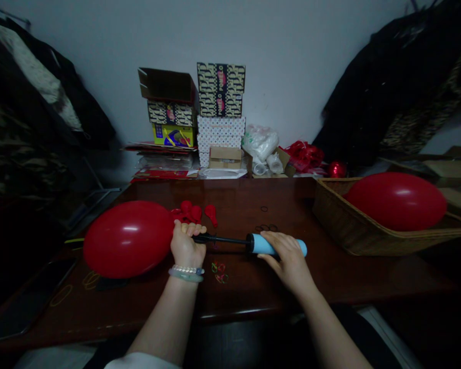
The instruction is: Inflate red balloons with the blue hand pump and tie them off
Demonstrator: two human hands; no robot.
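Note:
A blue and black hand pump (263, 244) lies level between my hands, with its black rod showing. My right hand (286, 256) is wrapped round the blue barrel. At the nozzle end, my left hand (188, 246) is closed round the black tip and the neck of an inflated red balloon (128, 238); the join is hidden in the fingers. Several flat red balloons (190, 210) lie just beyond my left hand, and another flat balloon (211, 214) lies beside them. Small coloured rubber bands (220, 272) rest below the pump rod.
A wicker basket (338, 218) at the right holds another inflated red balloon (397, 201). Black bands (266, 227) and yellow bands (90, 280) lie on the brown table (238, 302). Stacked boxes (221, 133) and a plastic bag (260, 141) stand at the back.

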